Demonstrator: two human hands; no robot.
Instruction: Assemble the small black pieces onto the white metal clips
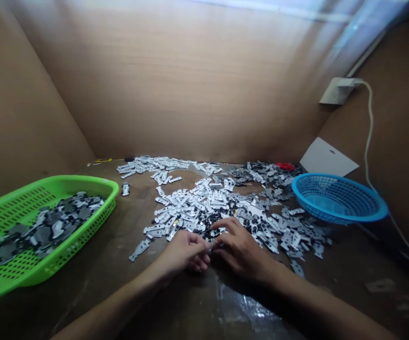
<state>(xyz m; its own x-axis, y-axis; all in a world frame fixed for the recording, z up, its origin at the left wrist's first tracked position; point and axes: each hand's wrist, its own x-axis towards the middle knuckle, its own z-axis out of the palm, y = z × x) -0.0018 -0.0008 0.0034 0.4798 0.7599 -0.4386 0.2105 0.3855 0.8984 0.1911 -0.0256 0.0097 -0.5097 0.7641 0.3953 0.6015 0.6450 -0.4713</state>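
Pinching with left hand (190, 251); cannot tell grip of right hand (241, 248). By parts pile (190, 203), with green basket (66, 180) toward desk (94, 278) left edge.

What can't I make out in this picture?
Head view: anything between the left hand and right hand, hidden by their fingers.
Head view: the left end of the green basket, cut off by the picture's edge.
Head view: what the red item is, too small.
Head view: the pale piece at lower right, blurred.
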